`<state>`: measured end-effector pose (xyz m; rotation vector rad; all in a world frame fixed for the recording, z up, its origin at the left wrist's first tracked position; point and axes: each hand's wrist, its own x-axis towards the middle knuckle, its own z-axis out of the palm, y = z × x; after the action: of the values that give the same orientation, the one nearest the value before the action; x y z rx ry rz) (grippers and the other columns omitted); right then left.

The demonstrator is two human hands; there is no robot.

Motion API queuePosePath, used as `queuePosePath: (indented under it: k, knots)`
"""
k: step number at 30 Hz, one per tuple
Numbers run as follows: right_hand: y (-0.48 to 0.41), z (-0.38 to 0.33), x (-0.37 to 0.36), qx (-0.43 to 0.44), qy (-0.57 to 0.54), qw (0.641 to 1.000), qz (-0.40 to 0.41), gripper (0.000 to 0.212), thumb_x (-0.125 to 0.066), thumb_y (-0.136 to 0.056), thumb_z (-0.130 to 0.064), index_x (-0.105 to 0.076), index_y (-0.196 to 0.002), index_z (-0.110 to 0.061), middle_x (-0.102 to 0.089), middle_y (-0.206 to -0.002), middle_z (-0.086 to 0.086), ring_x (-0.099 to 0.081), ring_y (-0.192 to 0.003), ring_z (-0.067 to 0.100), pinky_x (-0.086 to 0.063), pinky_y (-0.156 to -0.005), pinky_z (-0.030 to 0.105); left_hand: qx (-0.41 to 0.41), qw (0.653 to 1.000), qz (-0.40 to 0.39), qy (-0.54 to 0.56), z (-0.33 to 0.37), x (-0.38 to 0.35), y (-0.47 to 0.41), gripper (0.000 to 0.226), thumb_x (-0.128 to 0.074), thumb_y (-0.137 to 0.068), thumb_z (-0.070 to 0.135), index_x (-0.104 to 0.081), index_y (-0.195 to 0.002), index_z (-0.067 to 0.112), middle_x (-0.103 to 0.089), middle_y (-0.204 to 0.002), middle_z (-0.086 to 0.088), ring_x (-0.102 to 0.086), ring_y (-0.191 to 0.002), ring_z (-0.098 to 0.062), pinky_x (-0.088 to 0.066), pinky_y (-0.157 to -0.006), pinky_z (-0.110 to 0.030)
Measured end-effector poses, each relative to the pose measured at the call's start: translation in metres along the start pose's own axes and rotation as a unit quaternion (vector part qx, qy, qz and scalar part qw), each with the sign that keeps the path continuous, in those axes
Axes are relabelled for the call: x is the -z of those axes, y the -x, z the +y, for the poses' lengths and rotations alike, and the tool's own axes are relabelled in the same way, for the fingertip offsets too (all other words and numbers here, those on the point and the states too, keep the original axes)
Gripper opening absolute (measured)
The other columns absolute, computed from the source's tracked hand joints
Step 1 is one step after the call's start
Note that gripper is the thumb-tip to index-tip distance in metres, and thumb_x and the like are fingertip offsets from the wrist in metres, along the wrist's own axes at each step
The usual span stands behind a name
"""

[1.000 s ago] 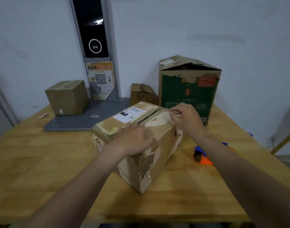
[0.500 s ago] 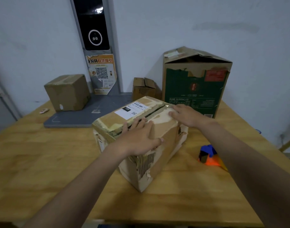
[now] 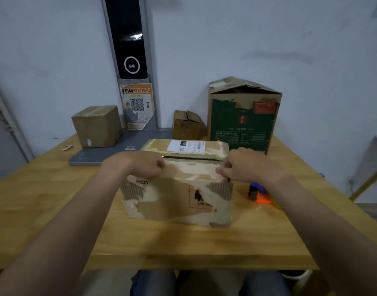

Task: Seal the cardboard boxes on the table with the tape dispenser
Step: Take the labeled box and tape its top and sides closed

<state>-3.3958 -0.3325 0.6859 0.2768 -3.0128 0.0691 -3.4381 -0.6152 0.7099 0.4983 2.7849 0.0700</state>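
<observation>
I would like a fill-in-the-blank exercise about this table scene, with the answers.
The tape dispenser lies on the table, to the ____ of the front box.
The tall box at the back is printed dark ____.
The white label sits on the front box's ____ face.
Missing words: right, green, top.

Near cardboard box [image 3: 176, 197]: the front bore the partly torn letters "ICO" and "UN 3…" under a black character in a red dashed frame, and the white shipping label [image 3: 186, 145] on top was too small to read. Orange poster [image 3: 137, 116] on the grey post [image 3: 153, 60]: headed "身份码取件指引" above a QR code [image 3: 137, 104]. Green box [image 3: 241, 122]: one pale line appeared to read "3L(500mL×6)", and the rest was illegible.
</observation>
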Motion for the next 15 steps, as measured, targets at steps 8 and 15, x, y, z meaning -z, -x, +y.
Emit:
queuePosePath:
  k: [8,15]
  knots:
    - [-0.039,0.021,-0.008,0.034,-0.119,0.988,0.094,0.032,-0.051,-0.095,-0.043,-0.073,-0.116,-0.03,-0.063,-0.123,-0.008,-0.054,-0.117,0.018,-0.05,-0.094,0.045,-0.112,0.989,0.052,0.078,0.091,-0.015,0.015,0.058,-0.049,-0.101,0.052,-0.042,-0.151,0.023,-0.042,-0.157,-0.007,-0.043,-0.14,-0.025,-0.037,-0.112,-0.035]
    - [-0.07,0.046,-0.041,0.03,-0.129,0.99,-0.051,0.056,-0.046,-0.102,-0.051,-0.038,-0.154,-0.032,-0.029,-0.163,-0.003,-0.018,-0.152,0.025,-0.014,-0.124,0.044,-0.094,0.992,0.076,0.048,0.121,-0.053,-0.039,0.092,-0.04,-0.061,0.095,-0.05,-0.138,0.046,-0.05,-0.149,0.0,-0.039,-0.141,-0.036,-0.031,-0.109,-0.066]
